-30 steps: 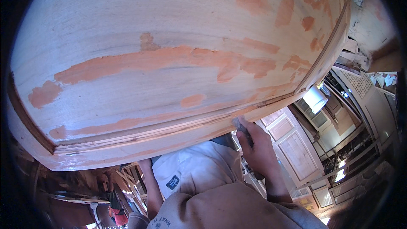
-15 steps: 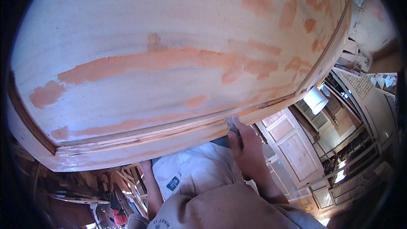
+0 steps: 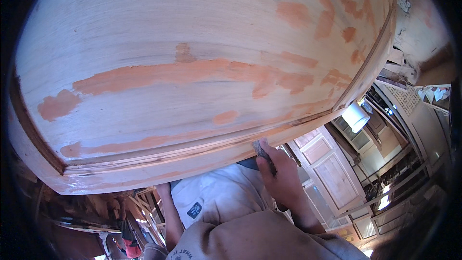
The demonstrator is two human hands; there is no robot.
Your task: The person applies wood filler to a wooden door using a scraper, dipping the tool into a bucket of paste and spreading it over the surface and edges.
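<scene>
A large pale wooden panel (image 3: 144, 33) with a raised frame edge (image 3: 159, 159) fills the view in front of me. Orange-brown filler patches (image 3: 159, 76) streak its face. At the near frame edge, right of centre, my right hand (image 3: 281, 175) is closed around a small, grey, worn piece of folded sandpaper (image 3: 263, 154). Its tip meets the edge of the frame. My left forearm (image 3: 169, 207) reaches up to the panel's near edge; the left hand is hidden beneath the panel, so its fingers do not show.
Panelled wooden doors (image 3: 332, 173) lean to the right below the panel. A white cylindrical container (image 3: 356, 117) stands beyond its right edge. Stacked wooden strips and clutter (image 3: 149, 207) lie at the lower left, near a red item (image 3: 132, 249).
My right hand, with the sandpaper, has shifted slightly left and down along the frame edge. The view of the panel has moved a little. My left forearm stays about where it was.
</scene>
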